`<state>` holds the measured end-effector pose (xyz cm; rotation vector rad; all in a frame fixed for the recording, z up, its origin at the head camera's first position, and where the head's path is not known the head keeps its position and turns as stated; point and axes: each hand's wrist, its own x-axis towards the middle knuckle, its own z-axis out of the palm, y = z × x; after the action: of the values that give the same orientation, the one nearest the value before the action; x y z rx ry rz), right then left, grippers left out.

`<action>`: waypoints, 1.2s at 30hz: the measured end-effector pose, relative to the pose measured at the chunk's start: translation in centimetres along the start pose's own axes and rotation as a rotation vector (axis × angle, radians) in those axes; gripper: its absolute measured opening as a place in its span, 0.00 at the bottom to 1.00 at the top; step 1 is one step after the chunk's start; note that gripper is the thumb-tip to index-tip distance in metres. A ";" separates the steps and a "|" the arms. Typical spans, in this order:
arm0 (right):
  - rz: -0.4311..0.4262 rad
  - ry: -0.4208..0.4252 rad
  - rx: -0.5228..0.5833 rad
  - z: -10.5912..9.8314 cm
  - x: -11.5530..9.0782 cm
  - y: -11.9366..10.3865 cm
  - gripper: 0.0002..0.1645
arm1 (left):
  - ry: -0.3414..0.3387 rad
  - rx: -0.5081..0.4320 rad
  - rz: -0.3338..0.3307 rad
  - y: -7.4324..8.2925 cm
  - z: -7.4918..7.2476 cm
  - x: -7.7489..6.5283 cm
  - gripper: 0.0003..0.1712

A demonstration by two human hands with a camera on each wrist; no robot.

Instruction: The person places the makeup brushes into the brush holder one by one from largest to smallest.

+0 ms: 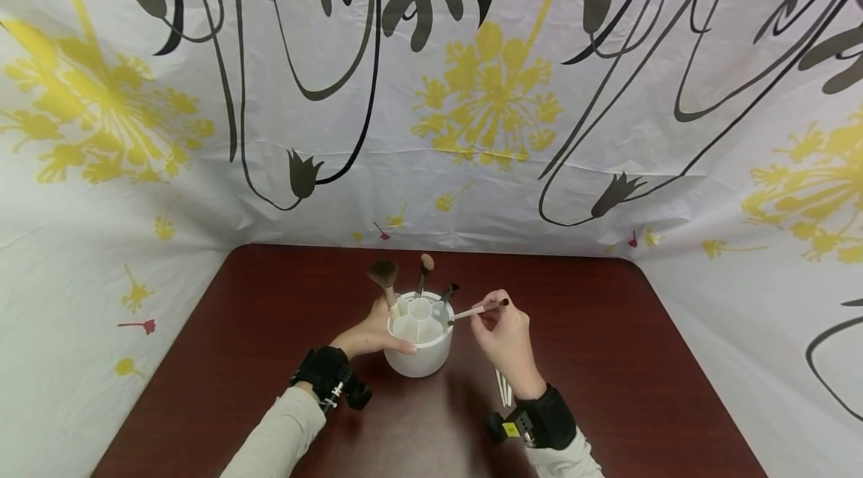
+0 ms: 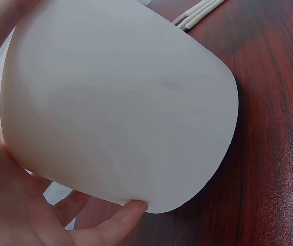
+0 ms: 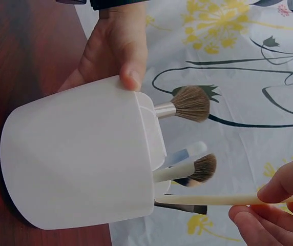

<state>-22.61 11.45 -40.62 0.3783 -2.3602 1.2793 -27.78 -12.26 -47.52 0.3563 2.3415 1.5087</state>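
A round white makeup brush holder (image 1: 419,359) with several compartments stands on the table. My left hand (image 1: 371,333) grips its side, thumb across the front near the rim and fingers round the back. In the right wrist view, my right hand (image 3: 279,197) pinches a pale-handled makeup brush (image 3: 208,199), whose far end is right at the holder's rim. Inside the holder stand a large fluffy brush (image 1: 383,276), a rounded brown brush (image 1: 427,264) and a small dark-tipped brush (image 1: 450,291). The right wrist view also shows a clear-and-white tool (image 3: 192,149) among them.
Several loose pale brush handles (image 1: 503,388) lie on the dark red-brown table (image 1: 607,358), beside my right wrist. A white curtain (image 1: 485,216) with yellow and grey flower prints hangs behind the table's far edge and along both sides.
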 end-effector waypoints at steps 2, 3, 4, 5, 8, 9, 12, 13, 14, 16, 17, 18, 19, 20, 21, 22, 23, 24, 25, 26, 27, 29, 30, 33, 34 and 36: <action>0.011 -0.003 0.007 0.1 0.0 0.1 0.13 | 0.002 0.002 0.001 0.0 0.0 0.0 0.66; 0.014 -0.005 0.011 0.1 0.0 0.1 0.13 | 0.004 0.002 0.001 0.0 0.0 0.0 0.66; 0.016 -0.007 0.015 0.2 0.0 0.1 0.13 | 0.006 0.004 0.001 -0.1 0.0 0.0 0.66; 0.018 -0.011 0.021 0.3 0.0 0.2 0.13 | 0.007 0.006 0.000 -0.1 -0.1 0.0 0.66; 0.024 -0.014 0.025 0.5 -0.1 0.5 0.14 | 0.012 0.004 0.003 0.0 -0.1 0.0 0.66; 0.025 -0.015 0.023 0.6 -0.2 0.6 0.14 | 0.013 0.004 0.005 0.0 -0.1 0.0 0.66; 0.018 -0.018 0.007 1.0 -0.4 1.1 0.15 | 0.011 0.001 0.017 0.0 0.0 0.0 0.67; 0.016 -0.018 0.005 1.2 -0.4 1.2 0.15 | 0.008 0.001 0.019 0.0 0.0 0.0 0.68; 0.014 -0.019 0.001 1.3 -0.5 1.3 0.15 | 0.007 0.001 0.021 0.0 0.0 -0.1 0.68; 0.005 -0.023 -0.005 1.6 -0.5 1.4 0.15 | 0.003 0.001 0.022 0.0 0.0 -0.1 0.68; 0.006 -0.023 -0.005 1.7 -0.6 1.4 0.15 | 0.002 0.002 0.020 0.0 0.0 -0.1 0.68; 0.009 -0.023 -0.003 1.8 -0.6 1.4 0.15 | 0.001 0.001 0.021 0.0 0.0 -0.1 0.68; 0.014 -0.024 -0.001 1.9 -0.6 1.4 0.14 | 0.001 0.005 0.018 0.0 0.0 -0.1 0.68; 0.019 -0.026 -0.001 2.0 -0.6 1.4 0.14 | 0.002 0.007 0.018 0.0 0.0 0.0 0.68; 0.025 -0.029 0.001 2.1 -0.7 1.4 0.14 | 0.005 0.011 0.017 0.0 0.0 0.0 0.67; 0.035 -0.032 0.004 2.2 -0.7 1.4 0.14 | 0.007 0.013 0.020 0.0 0.0 0.0 0.67; 0.041 -0.035 0.006 2.2 -0.7 1.4 0.14 | 0.010 0.014 0.021 0.0 0.0 0.0 0.67; 0.044 -0.039 0.006 2.3 -0.7 1.4 0.14 | 0.013 0.015 0.023 0.0 0.0 0.0 0.66; 0.047 -0.044 0.003 2.4 -0.7 1.4 0.13 | 0.015 0.015 0.024 0.0 0.0 0.0 0.66; 0.047 -0.046 -0.001 2.4 -0.7 1.5 0.13 | 0.017 0.013 0.028 0.0 0.1 0.0 0.65; 0.044 -0.048 -0.013 2.4 -0.7 1.5 0.13 | 0.018 0.013 0.032 0.0 0.1 0.0 0.65; 0.038 -0.048 -0.044 2.5 -0.7 1.6 0.13 | 0.017 0.015 0.031 0.1 0.1 -0.1 0.66; 0.037 -0.048 -0.063 2.5 -0.7 1.5 0.13 | 0.017 0.018 0.028 0.1 0.1 -0.1 0.66; 0.031 -0.058 -0.096 2.6 -0.6 1.6 0.13 | 0.015 0.022 0.023 0.0 0.1 0.0 0.67; 0.030 -0.064 -0.097 2.7 -0.6 1.7 0.13 | 0.015 0.022 0.021 0.0 0.1 0.0 0.67; 0.028 -0.072 -0.092 2.7 -0.6 1.8 0.12 | 0.018 0.023 0.023 -0.1 0.1 0.0 0.66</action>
<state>-23.49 10.11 -43.51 0.3699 -2.4826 1.1834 -27.75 -12.23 -47.65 0.3783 2.3778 1.5031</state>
